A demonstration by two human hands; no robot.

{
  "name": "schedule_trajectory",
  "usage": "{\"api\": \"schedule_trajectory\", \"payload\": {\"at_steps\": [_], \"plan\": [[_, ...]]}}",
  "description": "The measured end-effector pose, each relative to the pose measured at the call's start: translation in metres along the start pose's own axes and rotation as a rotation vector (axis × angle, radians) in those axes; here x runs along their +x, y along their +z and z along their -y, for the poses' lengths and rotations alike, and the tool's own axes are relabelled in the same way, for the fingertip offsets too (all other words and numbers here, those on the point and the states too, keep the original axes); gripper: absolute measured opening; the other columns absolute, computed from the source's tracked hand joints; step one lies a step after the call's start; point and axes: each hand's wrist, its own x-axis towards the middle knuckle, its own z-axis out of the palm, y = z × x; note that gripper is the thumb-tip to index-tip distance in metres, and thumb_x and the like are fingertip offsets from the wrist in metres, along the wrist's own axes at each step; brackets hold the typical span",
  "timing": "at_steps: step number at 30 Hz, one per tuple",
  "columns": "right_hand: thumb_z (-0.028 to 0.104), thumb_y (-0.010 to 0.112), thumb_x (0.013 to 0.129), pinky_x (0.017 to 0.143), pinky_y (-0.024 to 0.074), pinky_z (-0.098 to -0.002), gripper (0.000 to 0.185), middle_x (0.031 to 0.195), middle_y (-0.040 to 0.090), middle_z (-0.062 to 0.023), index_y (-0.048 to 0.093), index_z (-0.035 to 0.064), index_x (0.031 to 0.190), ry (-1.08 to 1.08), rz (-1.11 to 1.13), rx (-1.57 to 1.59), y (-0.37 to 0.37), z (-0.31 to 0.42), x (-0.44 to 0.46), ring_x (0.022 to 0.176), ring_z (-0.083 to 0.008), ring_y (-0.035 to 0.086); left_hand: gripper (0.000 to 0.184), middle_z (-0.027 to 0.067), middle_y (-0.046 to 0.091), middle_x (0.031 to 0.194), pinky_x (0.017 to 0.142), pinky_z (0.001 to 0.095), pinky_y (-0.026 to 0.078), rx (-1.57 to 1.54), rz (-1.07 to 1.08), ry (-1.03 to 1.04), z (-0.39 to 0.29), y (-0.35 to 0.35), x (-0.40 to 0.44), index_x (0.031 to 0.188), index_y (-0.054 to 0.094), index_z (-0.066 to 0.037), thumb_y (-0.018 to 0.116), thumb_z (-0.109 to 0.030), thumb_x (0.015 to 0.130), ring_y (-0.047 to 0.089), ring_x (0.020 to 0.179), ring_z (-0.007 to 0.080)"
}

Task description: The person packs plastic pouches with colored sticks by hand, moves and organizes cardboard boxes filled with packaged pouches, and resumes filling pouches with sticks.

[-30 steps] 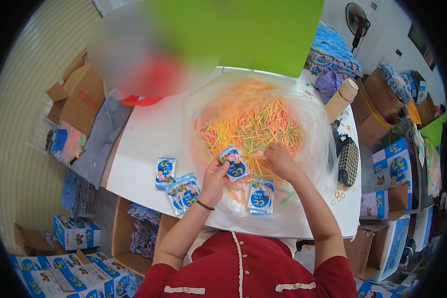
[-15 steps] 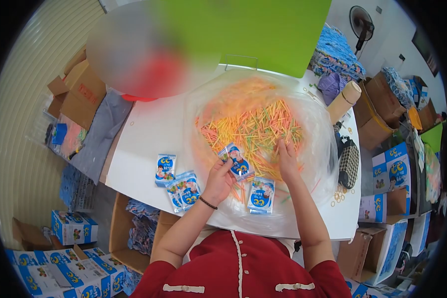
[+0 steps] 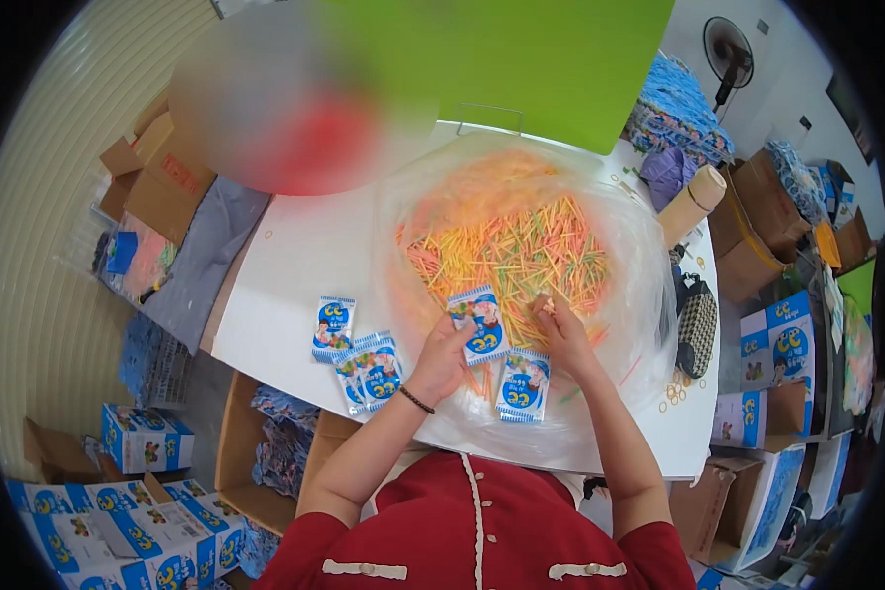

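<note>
Mid-frame, our left hand (image 3: 441,362) clamps a packet (image 3: 482,326), long axis near upright, top leaning left; our right hand (image 3: 567,340) pinches sticks (image 3: 549,306) between closed fingers.

Glossy plastic packets (image 3: 484,329), shiny plastic bag (image 3: 645,295), smooth tabletop (image 3: 315,246), matt cardboard box (image 3: 172,192).

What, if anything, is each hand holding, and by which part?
Left hand: blue-and-white packet, by its left edge. Right hand: apparently sticks, grip unclear.
</note>
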Motion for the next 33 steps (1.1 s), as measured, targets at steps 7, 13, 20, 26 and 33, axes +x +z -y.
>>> {"api": "schedule_trajectory", "payload": {"at_steps": [7, 13, 20, 26, 33], "plan": [[0.027, 0.034, 0.106, 0.103, 0.0383, -0.0347, 0.035, 0.116, 0.061, -0.0138, 0.057, 0.0009, 0.111, 0.136, -0.234, 0.809, -0.010, 0.019, 0.010, 0.113, -0.0205, 0.055, 0.026, 0.0104, 0.066, 0.113, 0.093, 0.0330, 0.051, 0.150, 0.026, -0.087, 0.010, -0.016, 0.002, 0.119, 0.058, 0.004, 0.055, -0.011, 0.097, 0.064, 0.103, 0.0169], [0.026, 0.033, 0.106, 0.103, 0.0382, -0.0376, 0.031, 0.115, 0.062, -0.0166, 0.052, 0.0020, 0.107, -0.013, -0.144, 0.729, 0.002, 0.078, -0.001, 0.115, -0.0230, 0.055, 0.019, 0.0018, 0.068, 0.097, 0.080, 0.0225, 0.049, 0.544, 0.046, 0.143, 0.003, -0.010, -0.006, 0.106, 0.067, 0.004, 0.059, -0.009, 0.095, 0.060, 0.088, 0.0052], [0.025, 0.035, 0.105, 0.098, 0.0433, -0.0393, 0.025, 0.112, 0.063, -0.0169, 0.046, 0.0021, 0.103, -0.003, 0.108, 0.814, 0.025, 0.120, -0.009, 0.108, -0.0231, 0.059, 0.018, -0.0007, 0.067, 0.091, 0.076, 0.0212, 0.048, 0.566, 0.049, 0.172, 0.002, -0.010, -0.007, 0.098, 0.067, 0.002, 0.056, -0.011, 0.097, 0.059, 0.084, 0.0039], [0.024, 0.036, 0.105, 0.098, 0.0442, -0.0382, 0.025, 0.109, 0.064, -0.0167, 0.047, 0.0020, 0.104, 0.164, 0.093, 0.656, 0.044, 0.094, -0.019, 0.106, -0.0237, 0.060, 0.015, 0.0026, 0.068, 0.091, 0.076, 0.0217, 0.049, 0.107, -0.024, 0.016, -0.002, 0.001, -0.014, 0.094, 0.068, -0.001, 0.058, -0.012, 0.096, 0.062, 0.084, 0.0064], [0.027, 0.035, 0.105, 0.109, 0.0300, -0.0468, 0.023, 0.109, 0.065, -0.0149, 0.046, 0.0073, 0.106, -0.079, -0.019, 0.807, 0.025, 0.120, -0.019, 0.129, -0.0303, 0.045, 0.014, 0.0049, 0.071, 0.094, 0.078, 0.0233, 0.050, 0.548, 0.002, 0.219, 0.001, -0.018, -0.023, 0.102, 0.069, 0.003, 0.064, -0.003, 0.090, 0.063, 0.086, 0.0087]]}}
